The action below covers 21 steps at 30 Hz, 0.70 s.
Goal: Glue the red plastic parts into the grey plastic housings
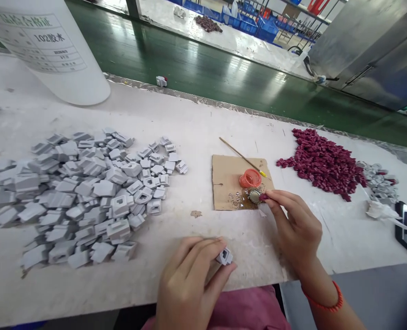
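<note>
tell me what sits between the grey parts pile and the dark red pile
In the head view, a cardboard square lies between the grey parts pile and the dark red pile, carrying an orange cap.

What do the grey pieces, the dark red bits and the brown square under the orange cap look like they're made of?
Grey pieces: likely moulded plastic, matte, with crisp edges and square openings; the left hand holds one.
Dark red bits: probably plastic too, small, uniform and slightly glossy; the right hand pinches one.
Brown square: cardboard, with a dull fibrous surface and stains.
Orange cap: seemingly translucent plastic.
</note>
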{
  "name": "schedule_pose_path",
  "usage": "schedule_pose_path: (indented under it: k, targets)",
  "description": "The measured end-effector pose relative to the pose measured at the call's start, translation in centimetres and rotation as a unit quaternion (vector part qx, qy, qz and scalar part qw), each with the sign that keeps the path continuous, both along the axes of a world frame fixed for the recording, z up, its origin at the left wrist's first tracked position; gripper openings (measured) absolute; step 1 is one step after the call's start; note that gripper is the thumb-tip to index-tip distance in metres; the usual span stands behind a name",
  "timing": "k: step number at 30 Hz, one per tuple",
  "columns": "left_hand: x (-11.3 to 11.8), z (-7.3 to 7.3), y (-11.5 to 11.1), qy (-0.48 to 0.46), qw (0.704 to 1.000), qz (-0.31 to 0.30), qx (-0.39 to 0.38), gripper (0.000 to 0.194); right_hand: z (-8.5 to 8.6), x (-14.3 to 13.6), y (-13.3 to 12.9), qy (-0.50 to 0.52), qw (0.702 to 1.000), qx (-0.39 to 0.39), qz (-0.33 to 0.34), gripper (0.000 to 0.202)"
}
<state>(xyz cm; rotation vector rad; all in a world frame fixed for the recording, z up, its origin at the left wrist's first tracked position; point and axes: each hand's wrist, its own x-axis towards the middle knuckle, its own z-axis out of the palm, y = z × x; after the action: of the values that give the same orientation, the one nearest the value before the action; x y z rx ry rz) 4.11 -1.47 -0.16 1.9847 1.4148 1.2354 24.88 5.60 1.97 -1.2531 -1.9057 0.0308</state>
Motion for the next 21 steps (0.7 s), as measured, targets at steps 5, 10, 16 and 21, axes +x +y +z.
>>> schedule_pose_path:
  k: [5,10,16,21]
  targets:
    - [0.4,-0.2,0.3,-0.014,1.0,0.014,-0.006,0.019,0.7,-1.8,-3.9,0.131,0.983,-0.12,0.038,0.029]
    - [0.6,0.0,0.4,-0.021,1.0,0.023,-0.001,0.015,-0.2,-3.5,-6.8,0.152,0.967,-0.182,0.094,0.031]
    - [0.5,0.0,0.2,-0.017,1.0,0.023,-0.008,0.017,-0.6,-3.9,-6.8,0.149,0.966,-0.19,0.089,0.031]
    - [0.5,0.0,0.2,-0.019,1.0,0.022,-0.013,0.015,-0.5,-4.3,-6.5,0.122,0.97,-0.177,0.113,0.031]
